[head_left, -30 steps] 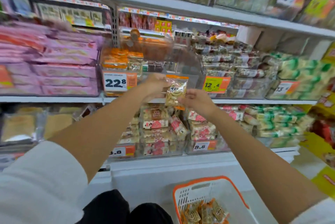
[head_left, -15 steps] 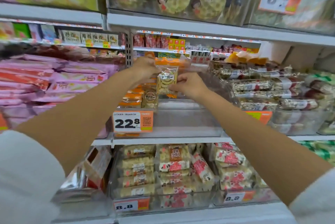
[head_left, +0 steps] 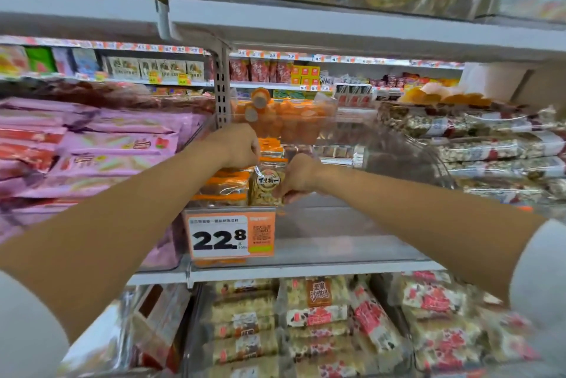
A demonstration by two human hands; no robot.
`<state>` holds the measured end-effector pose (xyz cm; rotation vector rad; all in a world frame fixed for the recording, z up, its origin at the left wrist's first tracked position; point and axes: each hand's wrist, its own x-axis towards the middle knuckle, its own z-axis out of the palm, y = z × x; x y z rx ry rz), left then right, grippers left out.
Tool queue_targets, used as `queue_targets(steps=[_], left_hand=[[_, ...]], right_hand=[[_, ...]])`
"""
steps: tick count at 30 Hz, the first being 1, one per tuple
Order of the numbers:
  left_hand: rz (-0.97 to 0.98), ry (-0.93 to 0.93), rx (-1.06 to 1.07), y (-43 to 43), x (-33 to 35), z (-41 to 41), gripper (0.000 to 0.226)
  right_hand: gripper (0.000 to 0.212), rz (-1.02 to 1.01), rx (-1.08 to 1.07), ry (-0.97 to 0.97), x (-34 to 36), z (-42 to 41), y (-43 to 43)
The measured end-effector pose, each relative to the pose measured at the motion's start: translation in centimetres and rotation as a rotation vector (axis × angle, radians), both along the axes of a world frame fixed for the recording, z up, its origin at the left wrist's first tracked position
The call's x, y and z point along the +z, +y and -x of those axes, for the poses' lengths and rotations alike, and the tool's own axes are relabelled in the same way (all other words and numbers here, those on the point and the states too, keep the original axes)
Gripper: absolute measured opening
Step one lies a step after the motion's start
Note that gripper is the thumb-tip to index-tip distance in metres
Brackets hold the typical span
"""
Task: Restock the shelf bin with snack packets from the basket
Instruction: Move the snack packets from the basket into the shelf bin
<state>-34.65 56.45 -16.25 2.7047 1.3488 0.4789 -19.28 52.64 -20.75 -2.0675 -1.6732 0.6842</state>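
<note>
A clear snack packet [head_left: 266,184] with an orange top and a round label stands upright inside the clear shelf bin [head_left: 330,237], at its left front. My left hand [head_left: 237,146] pinches the packet's top edge. My right hand [head_left: 298,177] grips its right side low down. More orange-topped packets [head_left: 225,186] lie stacked just left of it in the same bin. A price tag reading 22.8 [head_left: 229,235] hangs on the bin's front. The basket is out of view.
Pink packs [head_left: 101,151] fill the bin to the left. Nut bars [head_left: 496,145] fill the bin to the right. An orange-lidded tub pile [head_left: 284,119] sits behind. A shelf board [head_left: 337,25] runs overhead. Lower bins hold wrapped cakes [head_left: 312,316].
Both hands have carried the packet forward and down into the bin, beside the stacked packets. The view has moved closer to the shelf, and the basket has left the frame.
</note>
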Motion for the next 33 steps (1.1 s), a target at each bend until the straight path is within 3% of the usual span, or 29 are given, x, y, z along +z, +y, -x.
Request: queue_targets(steps=[3, 10, 14, 20, 29, 33], left_hand=[[-0.011, -0.014, 0.011, 0.0, 0.1, 0.1, 0.005], [-0.008, -0.021, 0.003, -0.4, 0.2, 0.4, 0.005], [-0.002, -0.036, 0.013, -0.8, 0.2, 0.6, 0.005], [0.010, -0.021, 0.034, -0.9, 0.3, 0.9, 0.019], [-0.025, -0.084, 0.062, -1.3, 0.3, 0.7, 0.018], [-0.024, -0.259, 0.046, -3.4, 0.7, 0.2, 0.018]], right_hand=[[0.034, -0.018, -0.049, 0.049, -0.3, 0.2, 0.1], [0.013, 0.014, -0.089, 0.316, -0.3, 0.0, -0.8], [0.028, 0.043, -0.115, 0.398, -0.3, -0.1, -1.3], [0.027, 0.017, -0.145, 0.462, 0.0, -0.2, -1.6], [0.009, 0.052, -0.151, 0.359, 0.7, -0.8, -2.0], [0.018, -0.270, -0.138, 0.127, 3.1, -1.7, -3.7]])
